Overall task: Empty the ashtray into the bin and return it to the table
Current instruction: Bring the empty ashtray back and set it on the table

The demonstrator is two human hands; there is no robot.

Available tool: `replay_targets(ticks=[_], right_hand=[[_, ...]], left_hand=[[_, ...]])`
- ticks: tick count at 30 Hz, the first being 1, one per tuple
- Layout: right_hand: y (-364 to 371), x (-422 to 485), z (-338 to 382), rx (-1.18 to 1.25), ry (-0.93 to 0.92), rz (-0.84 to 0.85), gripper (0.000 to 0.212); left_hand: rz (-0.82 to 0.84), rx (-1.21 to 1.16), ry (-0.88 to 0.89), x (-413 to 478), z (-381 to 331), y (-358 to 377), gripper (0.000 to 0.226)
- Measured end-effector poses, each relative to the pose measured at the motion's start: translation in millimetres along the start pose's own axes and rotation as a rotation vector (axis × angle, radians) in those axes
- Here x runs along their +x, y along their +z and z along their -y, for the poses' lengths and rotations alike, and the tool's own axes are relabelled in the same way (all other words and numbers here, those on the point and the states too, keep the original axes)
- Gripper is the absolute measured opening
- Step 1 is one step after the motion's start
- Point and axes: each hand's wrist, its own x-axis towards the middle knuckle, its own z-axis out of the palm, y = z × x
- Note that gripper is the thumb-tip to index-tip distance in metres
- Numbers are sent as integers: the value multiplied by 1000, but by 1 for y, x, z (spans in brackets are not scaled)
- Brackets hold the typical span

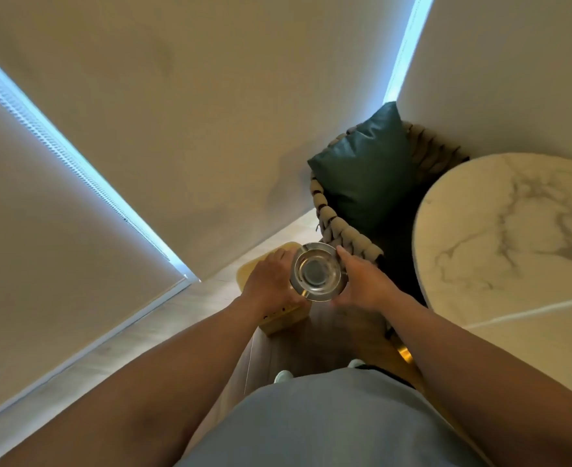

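A round shiny metal ashtray (316,273) is held upright between both hands, its bowl facing me and looking bare inside. My left hand (271,281) grips its left rim and my right hand (362,281) grips its right rim. Right below the ashtray stands a pale yellow bin (267,318), mostly hidden by my left hand and the ashtray. The round white marble table (513,237) lies to the right of my hands.
A woven rope chair (342,227) with a dark green cushion (365,170) stands just behind the ashtray, against the beige wall. Light wooden floor runs along the wall to the left. My feet in white shoes (283,376) show below.
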Motion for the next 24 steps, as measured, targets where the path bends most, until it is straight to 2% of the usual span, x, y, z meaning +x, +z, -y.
replay_targets(ticks=[5, 11, 16, 24], right_hand=[[0, -42, -28, 32, 143, -34, 133], [-2, -110, -65, 83, 274, -89, 131], [-1, -184, -103, 134, 359, -174, 120], [23, -303, -151, 264, 511, -205, 123]], left_hand=[[39, -16, 108, 1, -33, 21, 101], [150, 4, 242, 0, -82, 55, 99], [270, -31, 361, -13, -142, 91, 100], [390, -4, 508, -67, -224, 150, 101]])
